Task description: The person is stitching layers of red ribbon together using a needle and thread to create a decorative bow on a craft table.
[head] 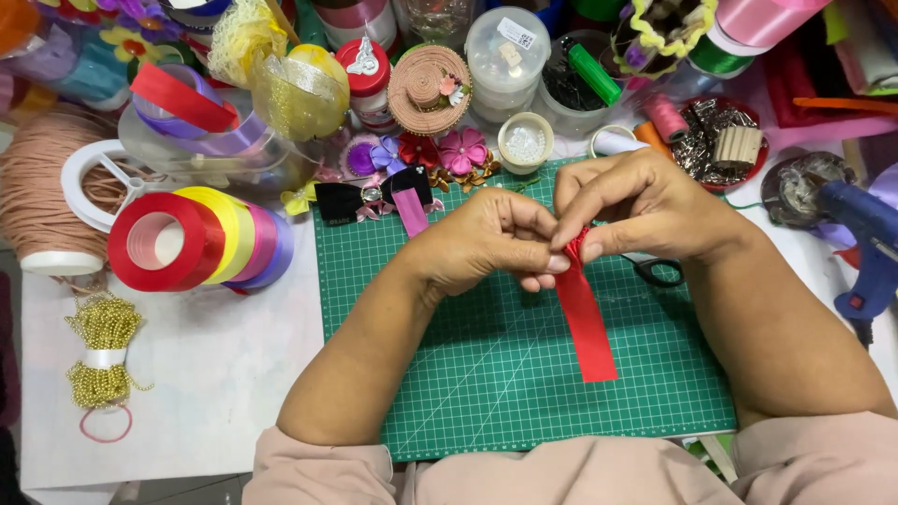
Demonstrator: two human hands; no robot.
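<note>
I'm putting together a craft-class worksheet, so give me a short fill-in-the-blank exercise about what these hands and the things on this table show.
1. Both hands, left hand and right hand, pinch the top end of a ____ ribbon strip.
2. The strip hangs over a ____ cutting mat with a grid.
3. The blue glue gun lies at the table's ____ edge.
4. The row of ribbon rolls starts with a ____ roll nearest the camera.

Missing words: red; green; right; red

Craft worktable, green cutting mat (pixel 486 393), ribbon rolls (pixel 201 238), glue gun (pixel 865 248)
</note>
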